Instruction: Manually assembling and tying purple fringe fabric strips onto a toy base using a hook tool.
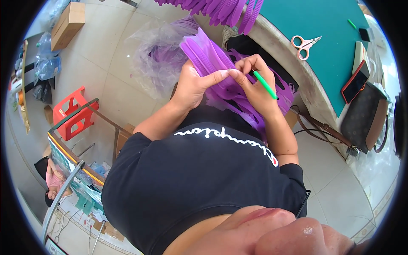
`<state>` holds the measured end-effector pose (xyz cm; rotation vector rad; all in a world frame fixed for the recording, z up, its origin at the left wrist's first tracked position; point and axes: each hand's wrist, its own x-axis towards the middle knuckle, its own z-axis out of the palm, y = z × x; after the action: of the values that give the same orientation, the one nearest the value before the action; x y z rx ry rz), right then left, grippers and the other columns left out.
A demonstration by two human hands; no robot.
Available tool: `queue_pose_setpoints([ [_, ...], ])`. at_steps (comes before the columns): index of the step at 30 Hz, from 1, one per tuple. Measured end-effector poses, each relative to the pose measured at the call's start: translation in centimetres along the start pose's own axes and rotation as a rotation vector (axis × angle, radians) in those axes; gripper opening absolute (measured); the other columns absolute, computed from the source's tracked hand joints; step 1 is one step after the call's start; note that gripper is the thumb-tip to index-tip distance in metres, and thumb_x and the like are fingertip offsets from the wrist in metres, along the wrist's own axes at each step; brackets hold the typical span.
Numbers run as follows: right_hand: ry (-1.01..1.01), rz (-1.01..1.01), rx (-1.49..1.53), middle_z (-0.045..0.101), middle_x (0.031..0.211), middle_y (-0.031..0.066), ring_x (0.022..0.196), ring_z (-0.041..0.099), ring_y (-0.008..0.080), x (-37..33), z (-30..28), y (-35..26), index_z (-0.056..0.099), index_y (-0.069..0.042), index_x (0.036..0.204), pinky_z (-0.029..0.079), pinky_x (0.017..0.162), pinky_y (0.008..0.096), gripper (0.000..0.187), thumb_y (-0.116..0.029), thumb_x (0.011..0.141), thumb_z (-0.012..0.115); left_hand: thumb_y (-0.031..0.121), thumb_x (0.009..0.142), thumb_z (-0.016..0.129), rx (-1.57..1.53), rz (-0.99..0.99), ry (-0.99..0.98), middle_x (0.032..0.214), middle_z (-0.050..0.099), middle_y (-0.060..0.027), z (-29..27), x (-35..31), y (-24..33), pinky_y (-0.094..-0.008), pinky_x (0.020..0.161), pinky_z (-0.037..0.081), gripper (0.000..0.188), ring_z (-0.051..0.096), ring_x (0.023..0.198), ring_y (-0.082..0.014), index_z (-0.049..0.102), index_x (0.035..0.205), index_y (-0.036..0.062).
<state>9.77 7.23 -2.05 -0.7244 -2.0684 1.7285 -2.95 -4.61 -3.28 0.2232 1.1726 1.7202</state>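
Observation:
A bundle of flexible purple ribbed plastic strips (203, 54) is gripped in my left hand (190, 87), its thumb pressed across them. Beside it my right hand (257, 91) is closed, with a slim bright green-handled tool (265, 85) lodged among its fingers; the working tip cannot be made out. The two thumbs meet at the lower edge of the bundle. More loose purple pieces (238, 102) spread over my lap beneath both hands, partly hidden by them.
At upper right, a green-topped table (323, 19) bears scissors (305, 46), a phone (355, 83) and purple strips (225, 10) hanging over its edge. A brown bag (365, 117) sits beside it. Clear plastic wrapping (148, 63), a red stool (75, 112) and a cardboard box (68, 25) lie leftward. Another person (55, 178) is far left.

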Motion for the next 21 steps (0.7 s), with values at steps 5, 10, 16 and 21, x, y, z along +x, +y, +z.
queue_pose_setpoints([
  [5,0.025,0.035,0.608,0.054,0.078,0.007,0.075,0.047,0.0129,-1.2,-1.1,0.4,0.036,-0.012,0.077,0.04,0.07,0.0272,0.031,0.006,0.083,0.061,0.0,0.078,0.072,0.438,0.184,0.001,0.089,0.067,-0.0035,-1.7,1.2,-2.4,-0.0261,0.074,0.05,0.023,0.062,0.082,-0.01,0.063,0.098,0.0011],
  [10,0.057,-0.224,0.854,0.046,0.071,0.0009,0.073,0.04,0.015,-2.3,-5.4,-0.8,0.039,-0.016,0.077,0.034,0.068,0.0296,0.025,-0.005,0.084,0.061,-0.002,0.077,0.071,0.352,0.08,0.137,0.089,0.067,-0.0032,-5.5,3.3,-5.0,-0.0257,0.074,0.049,0.019,0.061,0.081,-0.0095,0.064,0.095,0.0006],
  [16,0.236,-0.418,1.19,0.047,0.076,-0.0011,0.078,0.041,0.0152,-4.8,-11.9,-2.3,0.044,-0.014,0.081,0.033,0.064,0.0297,0.018,-0.014,0.091,0.059,0.001,0.079,0.072,-0.028,-0.292,0.287,0.097,0.066,-0.0087,-7.9,4.1,-5.5,-0.0338,0.088,0.05,0.029,0.064,0.093,-0.0205,0.061,0.106,-0.002],
  [21,0.407,-0.539,1.208,0.05,0.078,-0.0008,0.079,0.045,0.0134,-4.9,-15.5,-3.3,0.053,-0.011,0.076,0.034,0.064,0.027,0.014,-0.007,0.084,0.064,0.001,0.081,0.071,-0.161,-0.281,0.256,0.101,0.066,-0.0124,-8.7,3.8,-5.5,-0.0348,0.083,0.052,0.027,0.065,0.091,-0.0225,0.062,0.106,-0.0034],
])
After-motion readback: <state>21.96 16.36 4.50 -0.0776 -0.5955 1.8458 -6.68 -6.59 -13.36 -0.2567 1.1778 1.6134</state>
